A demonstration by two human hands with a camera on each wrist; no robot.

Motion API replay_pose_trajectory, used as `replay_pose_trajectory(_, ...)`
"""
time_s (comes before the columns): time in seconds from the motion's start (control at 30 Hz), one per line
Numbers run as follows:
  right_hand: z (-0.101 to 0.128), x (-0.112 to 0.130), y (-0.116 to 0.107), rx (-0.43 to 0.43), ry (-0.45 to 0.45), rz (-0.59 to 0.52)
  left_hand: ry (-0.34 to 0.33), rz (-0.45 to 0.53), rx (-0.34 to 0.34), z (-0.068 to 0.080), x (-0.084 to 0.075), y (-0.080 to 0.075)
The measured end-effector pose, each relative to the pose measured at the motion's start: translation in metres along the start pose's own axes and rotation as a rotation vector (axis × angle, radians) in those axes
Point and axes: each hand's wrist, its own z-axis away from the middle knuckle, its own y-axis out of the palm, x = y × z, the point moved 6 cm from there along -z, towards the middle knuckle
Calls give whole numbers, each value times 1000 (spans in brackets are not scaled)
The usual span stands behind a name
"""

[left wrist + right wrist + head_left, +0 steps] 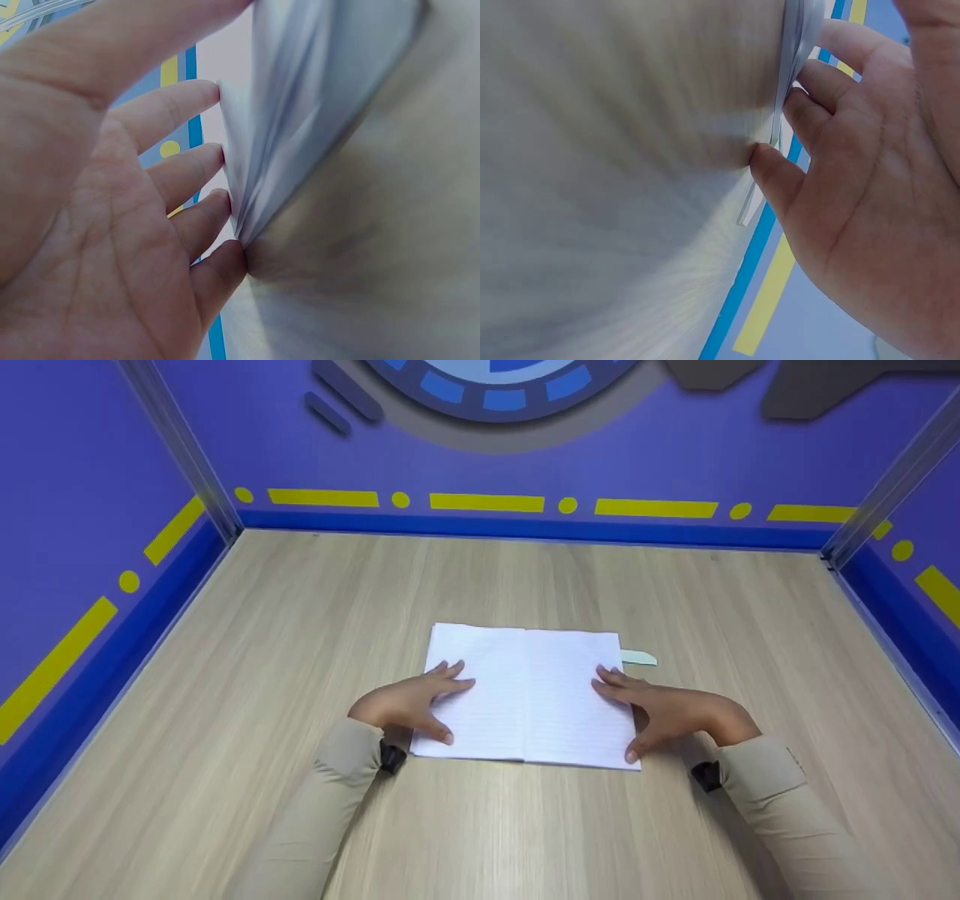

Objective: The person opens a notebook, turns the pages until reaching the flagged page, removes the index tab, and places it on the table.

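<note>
An open notebook [525,697] with white lined pages lies flat on the wooden table, its centre fold running up the middle. My left hand [416,701] rests spread on the outer part of the left page. In the left wrist view, the fingertips [214,154] touch the loose page edges, which fan out slightly. On the right page's outer edge rests my right hand [664,712], thumb near the lower corner. The right wrist view shows its fingers [810,112] against the notebook's edge. A pale green strip [639,658] sticks out beyond the right page.
The light wooden table [517,840] carries the notebook near its middle. Purple panels with yellow markings stand along the back [487,472] and both sides. Metal posts [187,450] join the panels at the corners. Each sleeved wrist wears a small black device [391,757].
</note>
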Motion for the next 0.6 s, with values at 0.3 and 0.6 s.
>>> replay_pose_trajectory(0.3, 0, 0, -1, -17, -3, 0, 3, -9, 0, 1, 0, -1)
replay_pose_trajectory(0.6, -1, -1, -2, -29, 2, 12, 6, -11, -7, 0, -2, 0)
